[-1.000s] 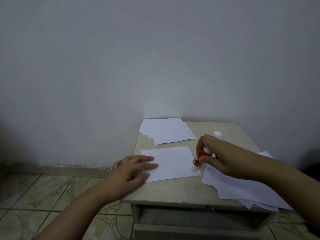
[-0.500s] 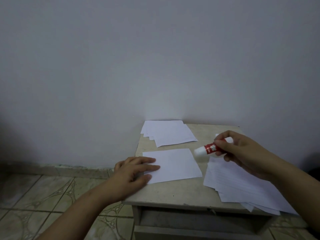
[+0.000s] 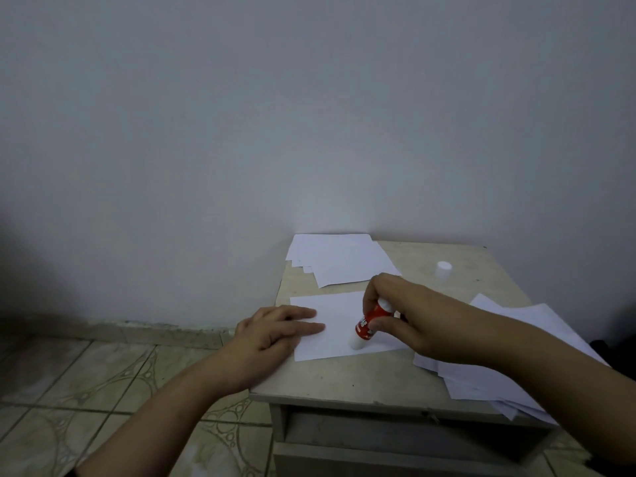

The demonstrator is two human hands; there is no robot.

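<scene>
A single white sheet of paper (image 3: 335,320) lies on the small beige table (image 3: 344,380). My left hand (image 3: 275,330) presses flat on the sheet's left edge with straight fingers. My right hand (image 3: 409,318) grips a red and white glue stick (image 3: 368,325), tilted, with its white tip down on the sheet near the middle. The glue stick's white cap (image 3: 443,269) stands alone at the back right of the table.
A pile of white sheets (image 3: 339,261) lies at the table's back left against the wall. Another pile (image 3: 509,373) lies under my right forearm and hangs over the table's right front edge. Below the tabletop is a drawer front (image 3: 395,438). Tiled floor (image 3: 86,390) lies to the left.
My right hand lifted the glue stick off the sheet's right edge toward the cap, then brought it back down onto the middle of the sheet. My left hand stayed on the sheet.
</scene>
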